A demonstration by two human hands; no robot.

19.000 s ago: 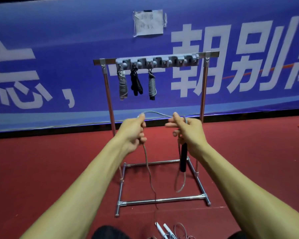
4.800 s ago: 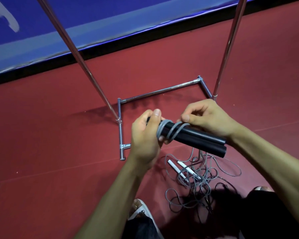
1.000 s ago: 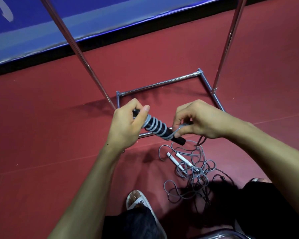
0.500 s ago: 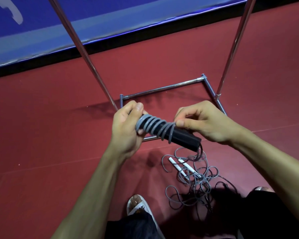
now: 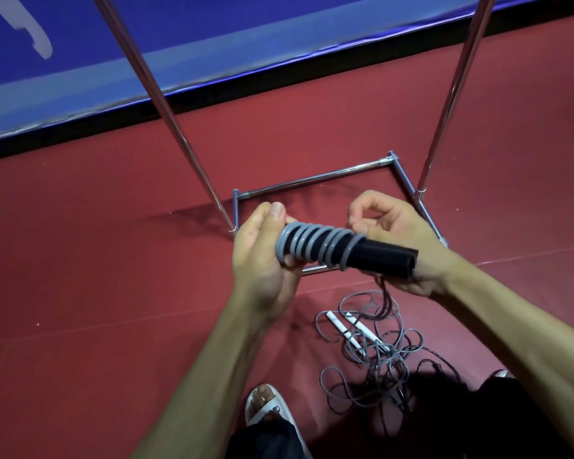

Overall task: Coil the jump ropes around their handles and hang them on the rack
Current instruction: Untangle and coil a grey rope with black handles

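Red sports floor [image 5: 113, 293] fills most of the head view, running up to a black skirting strip and a blue printed banner [image 5: 212, 44] on the far wall. On it stands a chrome tube rack [image 5: 312, 178]; I see its rectangular base and two slanting uprights, while its top is out of frame.

Between my hands, over the rack's near base bar, I hold a pair of matte black cylindrical handles [image 5: 381, 258], side by side and roughly level. A grey cord [image 5: 315, 246] is wound in several tight turns round their left half, and the right half is bare.

My left hand [image 5: 262, 260] grips the wound end, thumb over the tip. My right hand [image 5: 398, 233] is curled, fingertips pinching the cord at the last turn, palm behind the bare end. A strand drops from that end to a loose grey tangle [image 5: 378, 352] on the floor, where two slim white handles [image 5: 342, 329] lie, near my sandalled foot [image 5: 269, 405].
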